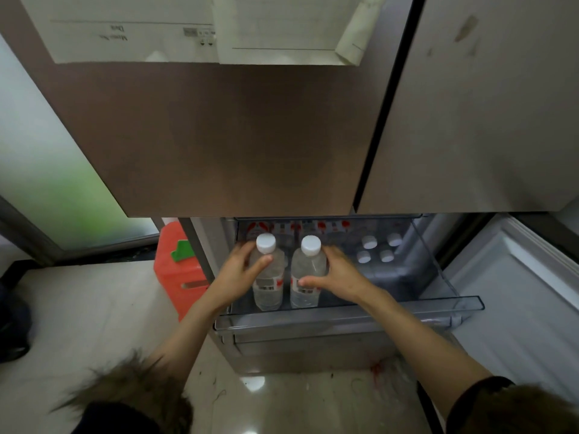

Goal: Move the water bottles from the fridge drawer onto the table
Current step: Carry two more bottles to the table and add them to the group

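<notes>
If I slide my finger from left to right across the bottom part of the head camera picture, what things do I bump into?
Red bin → left hand → left bottle → right bottle → right hand → loose white caps of bottles still in the drawer → clear drawer wall.

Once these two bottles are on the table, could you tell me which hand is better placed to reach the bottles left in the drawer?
Probably the right hand: the remaining bottles stand in the drawer's right half, nearer it than the left hand.
</notes>
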A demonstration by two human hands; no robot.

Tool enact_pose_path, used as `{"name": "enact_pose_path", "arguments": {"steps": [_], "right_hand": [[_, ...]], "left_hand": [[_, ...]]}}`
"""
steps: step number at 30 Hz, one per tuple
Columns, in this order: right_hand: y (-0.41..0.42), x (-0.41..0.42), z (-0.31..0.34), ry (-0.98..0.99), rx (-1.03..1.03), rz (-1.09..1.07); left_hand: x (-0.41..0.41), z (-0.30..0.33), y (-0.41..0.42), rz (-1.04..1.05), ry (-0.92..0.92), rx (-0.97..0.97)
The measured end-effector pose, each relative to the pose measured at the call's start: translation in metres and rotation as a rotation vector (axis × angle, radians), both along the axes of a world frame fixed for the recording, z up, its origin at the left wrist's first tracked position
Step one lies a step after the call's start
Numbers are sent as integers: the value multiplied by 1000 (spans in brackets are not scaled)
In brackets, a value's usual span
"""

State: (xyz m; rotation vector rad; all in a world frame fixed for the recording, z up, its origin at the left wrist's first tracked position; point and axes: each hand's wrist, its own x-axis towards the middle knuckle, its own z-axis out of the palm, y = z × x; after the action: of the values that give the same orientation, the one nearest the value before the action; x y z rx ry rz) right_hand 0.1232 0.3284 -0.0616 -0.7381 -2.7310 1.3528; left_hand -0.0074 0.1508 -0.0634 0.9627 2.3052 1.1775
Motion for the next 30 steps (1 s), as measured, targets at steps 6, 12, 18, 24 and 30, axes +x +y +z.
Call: {"name": "enact_pose_path", "arguments": {"steps": [6,12,18,24,30], "right_hand": [[-7,-5,1,50,10,-40],[-16,-2,8,67,55,-66],[-27,10,24,112,169,-45],[-43,32,55,212,225,-13],[-65,52,114,530,294,70]], "left_hand": [[7,5,5,56,-2,55],[7,4,-3,83,68,102],[20,26,-10,10,198,161],[51,57,-35,76,302,237],[87,125,-64,254,369,458]]}}
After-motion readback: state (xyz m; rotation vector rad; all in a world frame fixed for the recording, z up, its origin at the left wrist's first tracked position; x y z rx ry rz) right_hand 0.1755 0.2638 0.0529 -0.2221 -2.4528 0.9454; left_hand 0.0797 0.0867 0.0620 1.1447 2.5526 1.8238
